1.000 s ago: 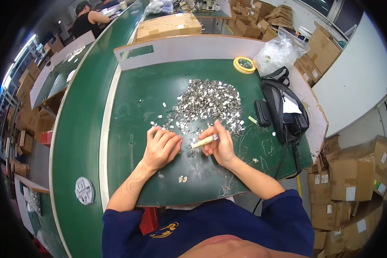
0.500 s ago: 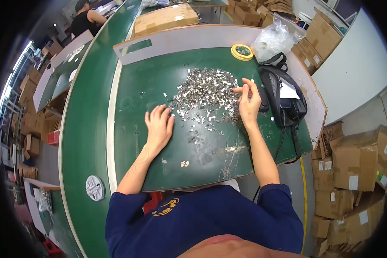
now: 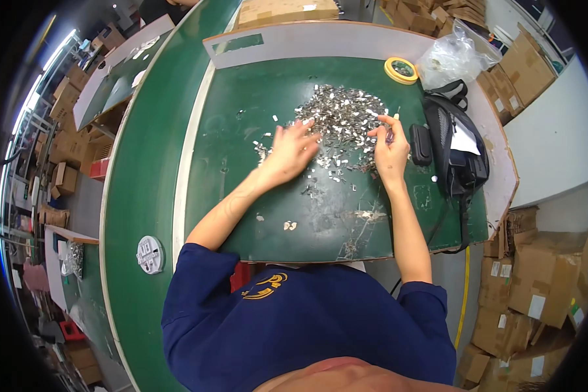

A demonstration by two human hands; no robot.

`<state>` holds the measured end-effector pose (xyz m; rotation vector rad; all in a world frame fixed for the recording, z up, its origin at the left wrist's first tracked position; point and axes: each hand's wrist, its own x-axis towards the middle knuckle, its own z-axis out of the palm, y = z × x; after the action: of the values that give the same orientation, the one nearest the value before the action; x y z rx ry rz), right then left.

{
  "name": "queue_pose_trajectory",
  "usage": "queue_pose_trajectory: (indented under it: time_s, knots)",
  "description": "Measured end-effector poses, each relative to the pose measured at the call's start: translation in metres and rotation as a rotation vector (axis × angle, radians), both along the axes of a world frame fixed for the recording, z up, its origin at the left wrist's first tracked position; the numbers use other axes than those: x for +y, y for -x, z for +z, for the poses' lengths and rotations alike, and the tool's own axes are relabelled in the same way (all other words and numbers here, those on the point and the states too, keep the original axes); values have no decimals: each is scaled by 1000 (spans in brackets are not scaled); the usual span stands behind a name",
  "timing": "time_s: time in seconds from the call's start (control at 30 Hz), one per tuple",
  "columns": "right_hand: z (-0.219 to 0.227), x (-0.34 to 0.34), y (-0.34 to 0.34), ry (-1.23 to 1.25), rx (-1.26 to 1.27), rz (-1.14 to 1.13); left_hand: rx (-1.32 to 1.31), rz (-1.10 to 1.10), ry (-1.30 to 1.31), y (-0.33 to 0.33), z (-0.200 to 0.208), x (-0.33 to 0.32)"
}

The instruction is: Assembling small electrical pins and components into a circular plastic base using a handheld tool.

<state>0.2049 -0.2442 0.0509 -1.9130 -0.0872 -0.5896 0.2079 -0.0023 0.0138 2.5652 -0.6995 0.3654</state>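
A heap of small silver and white metal pieces (image 3: 343,114) lies on the green tabletop (image 3: 294,232). At the heap's left edge, my left hand (image 3: 287,155) rests palm down with its fingers stretched out and apart, slightly blurred. A few loose pieces (image 3: 262,151) lie scattered beside it. My right hand (image 3: 392,157) is at the heap's right side, its fingers bent toward the thumb. Something small and dark shows between those fingers, too little of it visible to name.
Right of my right hand are a dark case (image 3: 421,145) and a black backpack (image 3: 460,140). A yellow tape roll (image 3: 400,70) and a clear plastic bag (image 3: 451,62) stand by the low back partition (image 3: 333,42). A round white object (image 3: 150,255) lies on the green strip at left.
My left hand has moved right and forward from beside the heap onto its left edge. My right hand stays at the heap's right side. The whole view has shifted slightly.
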Motion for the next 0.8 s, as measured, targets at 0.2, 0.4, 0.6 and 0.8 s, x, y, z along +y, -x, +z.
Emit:
queue_pose_trajectory:
  time_s: [0.2, 0.4, 0.6, 0.8]
  knots:
    - [0, 4, -4, 76, -9, 38, 43, 391, 161, -46, -9, 82]
    - [4, 1, 0, 104, -64, 4, 88, 86, 226, -63, -7, 33]
    - [5, -4, 4, 156, -59, -10, 142, 93, 243, -164, -9, 21]
    - [-6, -3, 0, 169, -24, 2, 303, 37, 284, -216, -21, 1]
